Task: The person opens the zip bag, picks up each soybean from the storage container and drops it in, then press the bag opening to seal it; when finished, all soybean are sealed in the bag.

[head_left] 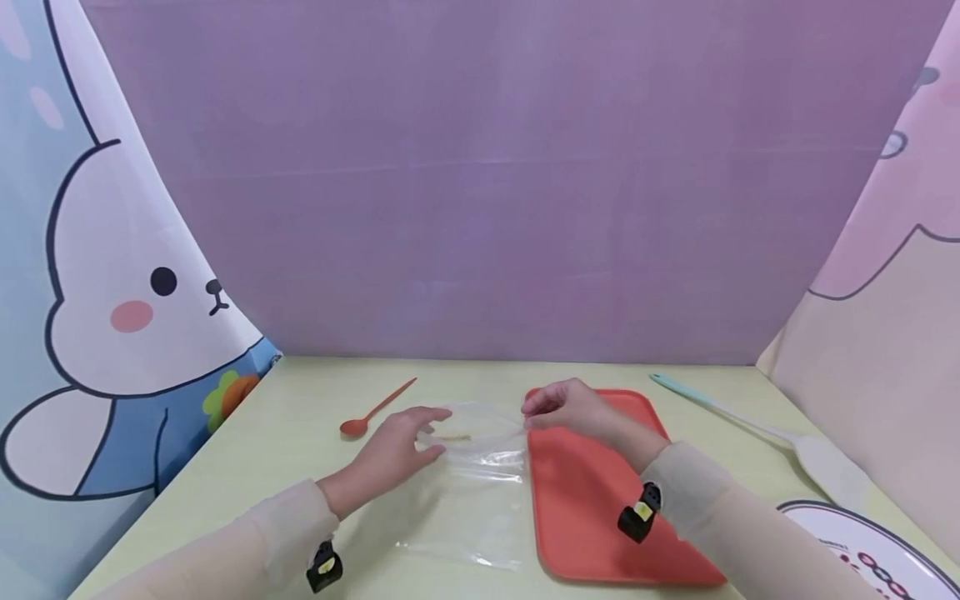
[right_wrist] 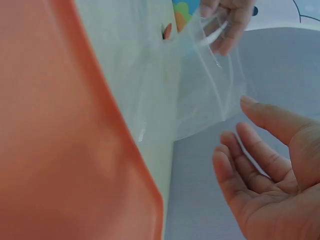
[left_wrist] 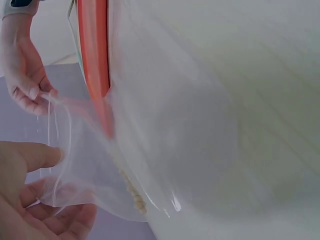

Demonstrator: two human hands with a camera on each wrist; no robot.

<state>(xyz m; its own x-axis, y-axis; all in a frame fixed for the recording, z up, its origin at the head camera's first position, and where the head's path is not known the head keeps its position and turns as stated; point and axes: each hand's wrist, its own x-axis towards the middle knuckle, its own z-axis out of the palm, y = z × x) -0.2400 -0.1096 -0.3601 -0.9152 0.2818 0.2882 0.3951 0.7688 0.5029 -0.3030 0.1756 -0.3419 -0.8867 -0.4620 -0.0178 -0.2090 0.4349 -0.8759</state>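
Note:
A clear zip bag (head_left: 480, 500) lies on the table with its mouth end lifted between the hands. My left hand (head_left: 393, 446) holds the mouth's left side, thumb on one face and fingers behind the film (left_wrist: 60, 215). My right hand (head_left: 566, 408) is at the opposite top corner; in the right wrist view its thumb tip meets the bag's edge, with thumb and fingers apart. Inside or behind the film shows a short row of small tan lumps (left_wrist: 134, 197). The red tray (head_left: 592, 492) lies just right of the bag, under my right forearm.
An orange-red spoon (head_left: 367, 421) lies beyond my left hand. At the right lie a white spatula with a mint handle (head_left: 757, 425) and a white plate with a dark rim (head_left: 862, 533). A purple backdrop (head_left: 510, 192) closes off the table's far edge, with printed panels at both sides.

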